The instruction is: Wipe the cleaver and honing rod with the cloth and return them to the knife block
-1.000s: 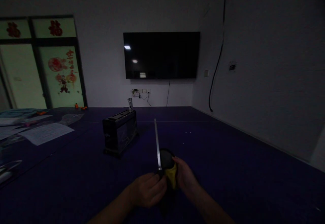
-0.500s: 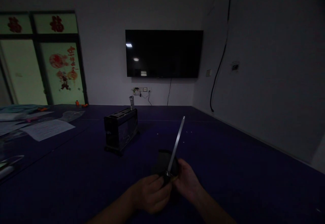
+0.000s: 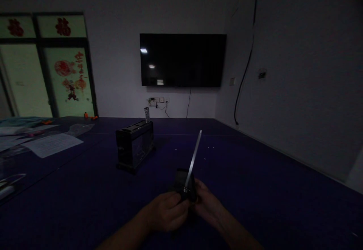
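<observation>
My left hand (image 3: 170,213) is closed around the dark handle end of a slim silver rod (image 3: 193,160), which tilts up and slightly right over the table. The rod's lower part meets a bright ring just above my fingers. My right hand (image 3: 209,204) is closed on the right side of a dark, flat-sided piece (image 3: 180,177) right behind the rod. Too little light falls on this piece to tell its kind, and its lower part is hidden by my hands. My hands are close together, almost touching.
A glossy black box (image 3: 135,146) with a silver handle-like thing (image 3: 146,115) standing from its top is ahead on the dark blue table (image 3: 241,174). Papers (image 3: 53,144) and clear plastic (image 3: 80,129) lie at left. A wall (image 3: 300,102) bounds the right side.
The rod and its tip have shifted a little to the left. Both hands have moved slightly left with it, and the dark piece now shows more to the rod's right.
</observation>
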The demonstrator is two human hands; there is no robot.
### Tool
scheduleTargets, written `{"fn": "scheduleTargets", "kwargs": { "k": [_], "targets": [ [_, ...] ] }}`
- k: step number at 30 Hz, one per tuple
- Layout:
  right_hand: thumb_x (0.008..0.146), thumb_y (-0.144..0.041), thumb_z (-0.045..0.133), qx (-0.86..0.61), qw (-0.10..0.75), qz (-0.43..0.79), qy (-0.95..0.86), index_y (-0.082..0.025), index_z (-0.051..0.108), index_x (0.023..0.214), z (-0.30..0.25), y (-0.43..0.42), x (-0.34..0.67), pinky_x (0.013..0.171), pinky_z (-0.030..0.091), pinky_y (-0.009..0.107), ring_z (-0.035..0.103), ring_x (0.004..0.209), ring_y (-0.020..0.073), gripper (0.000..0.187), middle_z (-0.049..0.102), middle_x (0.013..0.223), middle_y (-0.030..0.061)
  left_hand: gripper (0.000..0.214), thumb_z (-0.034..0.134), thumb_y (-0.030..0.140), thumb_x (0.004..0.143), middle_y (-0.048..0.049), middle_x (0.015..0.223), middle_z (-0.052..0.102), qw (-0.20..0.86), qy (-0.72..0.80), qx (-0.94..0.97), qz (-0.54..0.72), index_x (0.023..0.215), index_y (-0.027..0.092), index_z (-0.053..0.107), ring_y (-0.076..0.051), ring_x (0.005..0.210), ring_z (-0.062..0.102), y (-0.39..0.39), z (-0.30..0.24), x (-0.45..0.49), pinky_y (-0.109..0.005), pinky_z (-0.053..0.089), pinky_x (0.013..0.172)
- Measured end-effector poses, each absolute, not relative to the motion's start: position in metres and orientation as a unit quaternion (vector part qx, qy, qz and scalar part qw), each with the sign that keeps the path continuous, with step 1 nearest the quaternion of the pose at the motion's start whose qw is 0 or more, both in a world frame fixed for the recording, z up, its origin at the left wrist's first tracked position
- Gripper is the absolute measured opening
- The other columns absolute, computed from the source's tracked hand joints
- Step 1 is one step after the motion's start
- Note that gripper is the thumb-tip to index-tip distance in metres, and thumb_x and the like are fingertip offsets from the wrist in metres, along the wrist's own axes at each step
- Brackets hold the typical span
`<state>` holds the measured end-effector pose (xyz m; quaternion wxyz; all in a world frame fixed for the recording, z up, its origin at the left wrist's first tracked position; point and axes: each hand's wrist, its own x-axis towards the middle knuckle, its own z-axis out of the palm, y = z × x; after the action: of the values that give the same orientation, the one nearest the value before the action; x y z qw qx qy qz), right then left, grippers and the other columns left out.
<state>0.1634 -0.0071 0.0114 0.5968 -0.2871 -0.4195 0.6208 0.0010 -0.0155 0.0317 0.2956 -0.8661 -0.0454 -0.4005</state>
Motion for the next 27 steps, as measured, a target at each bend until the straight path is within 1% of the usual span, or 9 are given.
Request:
{"fn": "scheduleTargets", "kwargs": {
  "k": [2,4,9,12,14,17,20,24,27],
  "targets": [
    [0.054,-0.034,0.08,-0.29,0.593,0.65,-0.375,-0.018,0.063,0.078,0.016,-0.009,0.162,0.051,0.041,0.023,0.055,0.054,0.0117,0.033,0.063,0.064,-0.0002,0.022,0.044,0.009,0.087,-0.0073,0.079,0.07,0.26,-0.064,-0.878,-0.396,0.103,0.008,0.059,-0.013,0.067,0.059,-0.017,0.037,0.004,-0.023,0.054,0.062],
    [0.053,-0.03,0.081,-0.284,0.581,0.667,-0.371,-0.016,0.064,0.074,0.022,-0.008,0.161,0.048,0.038,0.021,0.052,0.05,0.0097,0.031,0.061,0.061,-0.0011,0.025,0.042,0.01,0.089,-0.0076,0.079,0.069,0.247,-0.078,-0.887,-0.382,0.109,0.006,0.055,-0.012,0.068,0.06,-0.017,0.041,0.006,-0.022,0.054,0.062],
    [0.053,-0.037,0.08,-0.284,0.617,0.641,-0.359,-0.016,0.063,0.073,0.027,-0.001,0.163,0.047,0.039,0.021,0.053,0.049,0.0105,0.034,0.062,0.059,-0.0009,0.027,0.044,0.009,0.089,-0.0113,0.104,0.067,0.327,-0.078,-0.861,-0.382,0.114,0.01,0.053,-0.017,0.088,0.063,-0.006,0.038,-0.002,-0.028,0.054,0.072],
    [0.056,-0.042,0.079,-0.296,0.632,0.617,-0.363,-0.017,0.063,0.072,0.024,0.003,0.164,0.052,0.043,0.023,0.056,0.052,0.0125,0.034,0.064,0.061,0.0003,0.026,0.042,0.01,0.09,-0.0116,0.102,0.067,0.301,-0.118,-0.85,-0.417,0.114,0.011,0.053,-0.017,0.091,0.063,-0.001,0.029,-0.004,-0.028,0.053,0.075],
    [0.059,-0.044,0.077,-0.302,0.627,0.606,-0.386,-0.016,0.063,0.076,0.022,0.003,0.165,0.055,0.044,0.024,0.058,0.055,0.0137,0.035,0.063,0.061,0.0006,0.02,0.044,0.017,0.09,-0.0095,0.092,0.068,0.216,-0.195,-0.841,-0.456,0.107,0.013,0.055,-0.016,0.083,0.064,-0.002,0.022,0.001,-0.027,0.052,0.07],
    [0.06,-0.05,0.074,-0.322,0.613,0.588,-0.418,-0.017,0.063,0.078,0.021,0.001,0.165,0.056,0.043,0.025,0.058,0.057,0.0152,0.039,0.062,0.062,0.0005,0.016,0.055,0.03,0.085,-0.0062,0.081,0.068,-0.002,-0.364,-0.818,-0.445,0.091,0.017,0.058,-0.018,0.073,0.064,-0.01,0.015,0.012,-0.026,0.05,0.062],
    [0.063,-0.055,0.07,-0.345,0.603,0.545,-0.468,-0.017,0.061,0.071,0.022,0.0,0.164,0.058,0.042,0.027,0.055,0.057,0.0146,0.04,0.059,0.061,0.0,0.017,0.054,0.033,0.084,-0.0046,0.077,0.067,-0.179,-0.44,-0.775,-0.416,0.083,0.017,0.059,-0.017,0.069,0.062,-0.018,0.013,0.022,-0.026,0.047,0.061],
    [0.064,-0.058,0.067,-0.353,0.589,0.495,-0.532,-0.017,0.059,0.067,0.021,0.003,0.163,0.059,0.041,0.026,0.05,0.057,0.0128,0.042,0.057,0.062,-0.0006,0.025,0.049,0.035,0.085,-0.0067,0.089,0.068,-0.338,-0.398,-0.743,-0.418,0.095,0.016,0.061,-0.019,0.081,0.062,-0.019,0.013,0.026,-0.028,0.047,0.072],
    [0.063,-0.06,0.067,-0.36,0.594,0.477,-0.538,-0.017,0.059,0.067,0.018,0.005,0.162,0.056,0.039,0.024,0.048,0.057,0.0124,0.043,0.054,0.061,-0.0013,0.032,0.051,0.039,0.084,-0.0078,0.1,0.066,-0.394,-0.36,-0.729,-0.427,0.104,0.016,0.059,-0.021,0.092,0.059,-0.017,0.009,0.027,-0.03,0.045,0.082]
  ]
}}
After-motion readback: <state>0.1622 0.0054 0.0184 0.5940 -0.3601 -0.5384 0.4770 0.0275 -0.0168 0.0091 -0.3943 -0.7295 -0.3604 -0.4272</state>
